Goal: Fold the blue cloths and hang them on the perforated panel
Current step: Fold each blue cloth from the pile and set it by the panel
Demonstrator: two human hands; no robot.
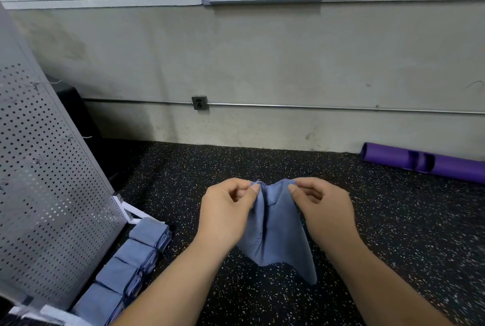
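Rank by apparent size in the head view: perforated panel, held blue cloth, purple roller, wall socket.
Largest: perforated panel.
Then held blue cloth and purple roller, which look alike; the cloth is nearer and the roller is cut off, so unranked.
Smallest: wall socket.

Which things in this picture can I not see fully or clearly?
Head view only.
Covered: upper corners of the blue cloth, under the pinching left hand and right hand.
Cut by the left edge: the perforated panel.
Partly behind the left forearm: the nearest of the folded cloth stacks.
Cut by the right edge: the purple tube.
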